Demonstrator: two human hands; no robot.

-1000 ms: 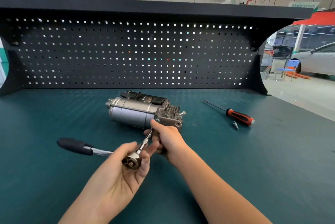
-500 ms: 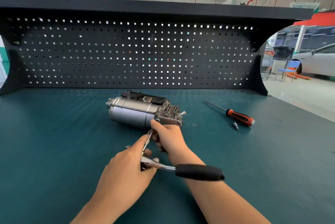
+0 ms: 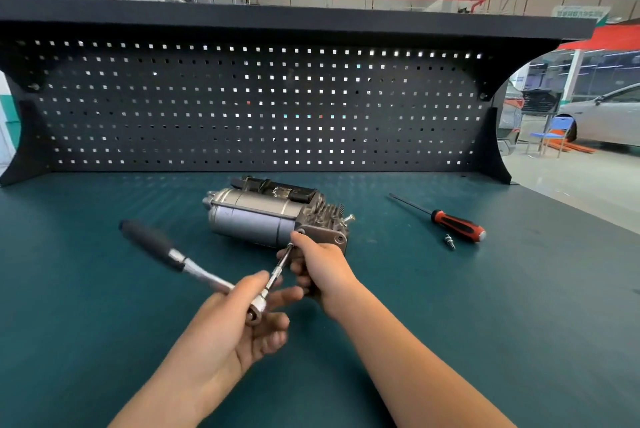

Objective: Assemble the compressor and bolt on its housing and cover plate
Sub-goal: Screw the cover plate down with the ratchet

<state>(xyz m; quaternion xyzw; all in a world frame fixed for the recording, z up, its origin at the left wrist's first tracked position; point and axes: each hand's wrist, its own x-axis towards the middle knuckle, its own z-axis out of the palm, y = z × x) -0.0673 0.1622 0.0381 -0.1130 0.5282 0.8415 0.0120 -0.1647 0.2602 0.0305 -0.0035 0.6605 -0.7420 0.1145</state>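
Left hand [image 3: 235, 327] cupping one ratchet [image 3: 207, 277] at its head, fingers half curled round it, black handle pointing up-left. Right hand [image 3: 322, 265] pinching the far end of the extension bar [image 3: 281, 263], thumb tip touching the cover plate [image 3: 325, 235]. One compressor [image 3: 252, 216] lying on its side on the bench mat [image 3: 104, 323]. Farther right, one screwdriver [image 3: 457, 225] is lying with one loose bolt [image 3: 450, 241] just beside it.

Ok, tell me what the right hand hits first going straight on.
The right hand points forward; it would first meet the grey metal compressor's flat end plate, which seems to lie just ahead of it.
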